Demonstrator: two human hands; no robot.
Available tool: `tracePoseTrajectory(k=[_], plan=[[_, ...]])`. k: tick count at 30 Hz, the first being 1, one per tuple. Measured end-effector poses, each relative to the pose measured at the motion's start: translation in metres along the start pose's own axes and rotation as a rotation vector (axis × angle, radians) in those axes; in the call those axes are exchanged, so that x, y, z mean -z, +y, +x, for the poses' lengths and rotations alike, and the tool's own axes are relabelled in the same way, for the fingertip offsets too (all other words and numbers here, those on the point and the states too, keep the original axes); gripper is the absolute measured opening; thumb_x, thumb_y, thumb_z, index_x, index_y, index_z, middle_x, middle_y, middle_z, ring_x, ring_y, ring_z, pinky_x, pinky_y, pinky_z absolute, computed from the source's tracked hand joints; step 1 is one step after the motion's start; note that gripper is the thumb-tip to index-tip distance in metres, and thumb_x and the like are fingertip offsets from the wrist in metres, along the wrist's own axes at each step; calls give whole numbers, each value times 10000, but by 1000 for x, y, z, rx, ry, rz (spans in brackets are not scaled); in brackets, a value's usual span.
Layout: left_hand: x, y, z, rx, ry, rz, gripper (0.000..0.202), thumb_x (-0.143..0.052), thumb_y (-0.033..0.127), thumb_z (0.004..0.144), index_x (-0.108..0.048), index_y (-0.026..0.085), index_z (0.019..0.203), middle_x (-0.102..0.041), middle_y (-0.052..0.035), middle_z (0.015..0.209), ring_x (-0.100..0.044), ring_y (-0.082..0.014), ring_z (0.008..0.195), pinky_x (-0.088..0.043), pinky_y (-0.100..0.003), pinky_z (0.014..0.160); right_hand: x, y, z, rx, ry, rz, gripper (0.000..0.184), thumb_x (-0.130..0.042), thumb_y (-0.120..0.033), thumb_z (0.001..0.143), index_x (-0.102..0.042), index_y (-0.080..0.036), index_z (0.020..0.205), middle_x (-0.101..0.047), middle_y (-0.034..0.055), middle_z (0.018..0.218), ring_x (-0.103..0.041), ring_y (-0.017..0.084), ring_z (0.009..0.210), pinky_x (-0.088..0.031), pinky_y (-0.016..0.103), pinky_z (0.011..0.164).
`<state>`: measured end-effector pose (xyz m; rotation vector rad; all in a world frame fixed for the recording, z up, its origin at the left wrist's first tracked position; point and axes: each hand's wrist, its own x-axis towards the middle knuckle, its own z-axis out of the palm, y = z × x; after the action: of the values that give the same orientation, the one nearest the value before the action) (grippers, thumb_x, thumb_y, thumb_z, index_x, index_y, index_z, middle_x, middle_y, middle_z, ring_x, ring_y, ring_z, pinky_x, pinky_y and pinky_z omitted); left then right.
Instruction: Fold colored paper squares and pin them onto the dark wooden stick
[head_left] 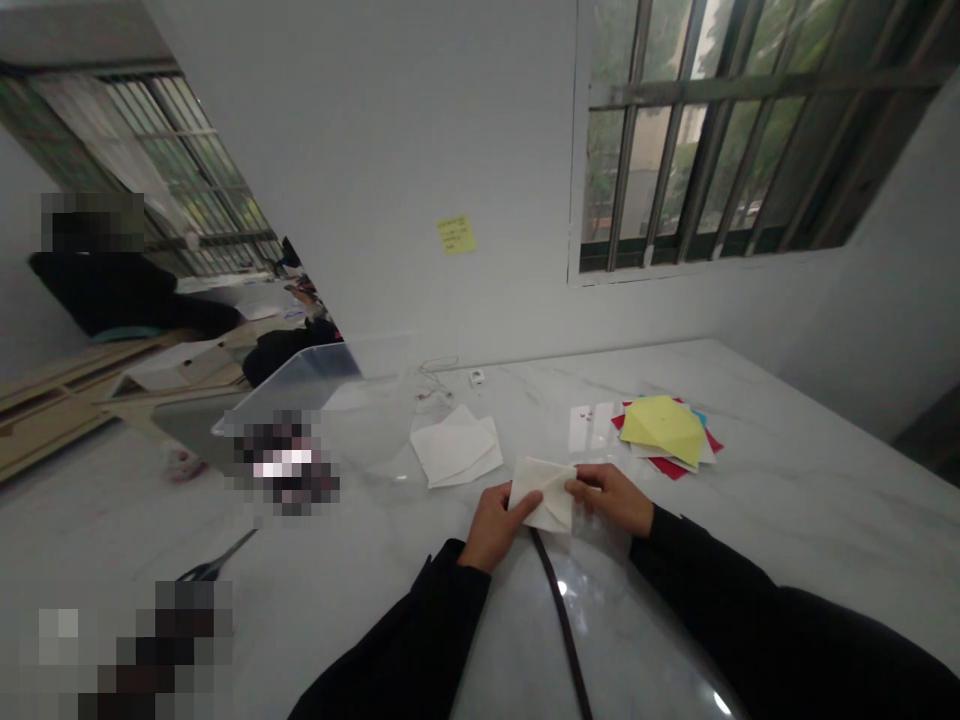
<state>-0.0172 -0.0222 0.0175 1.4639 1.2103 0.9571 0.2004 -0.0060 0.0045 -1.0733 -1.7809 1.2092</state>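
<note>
Between my hands, above the marble-patterned table, is a small white envelope (553, 505) with a folded flap. My left hand (496, 522) grips its left side, the thumb lying across the front. At its upper right edge my right hand (611, 497) pinches the paper between thumb and fingers. A stack of white envelopes (456, 447) lies just beyond my left hand. Past my right hand sits a pile of coloured envelopes (664, 430), yellow on top, with red, blue and white ones showing underneath. A dark strap (561, 610) runs from below the held envelope toward me.
A clear plastic bin (300, 375) stands at the left, and scissors (217, 560) lie nearer on that side. A thin cable (435, 378) and a small white device (477, 377) rest by the wall. A yellow note (457, 235) is stuck there. Another person (97, 285) sits far left.
</note>
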Motion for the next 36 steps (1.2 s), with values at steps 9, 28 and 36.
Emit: tracePoseTrajectory(k=[9, 28, 36], plan=[[3, -14, 6, 55, 113, -156, 456, -712, 517, 725, -744, 112, 933, -749, -114, 959, -679, -258, 827, -525, -327, 720, 71, 30, 58, -126, 433, -598, 285, -557, -313, 876, -658, -184, 1109, -725, 51, 944, -688, 149, 760, -523, 249, 689], [-2, -21, -2, 26, 122, -244, 408, -704, 441, 763, -734, 98, 981, -741, -118, 1001, -666, -261, 893, -512, -352, 800, 46, 66, 41, -129, 512, -557, 276, -564, -456, 791, -687, -210, 812, -750, 59, 905, -693, 222, 776, -492, 319, 732], [-3, -24, -1, 24, 124, -235, 427, -709, 454, 755, -735, 95, 986, -740, -119, 994, -666, -253, 869, -512, -350, 793, 28, 49, 11, -85, 418, -514, 353, -536, -541, 796, -679, -219, 786, -725, 31, 740, -658, 213, 674, -471, 314, 643]])
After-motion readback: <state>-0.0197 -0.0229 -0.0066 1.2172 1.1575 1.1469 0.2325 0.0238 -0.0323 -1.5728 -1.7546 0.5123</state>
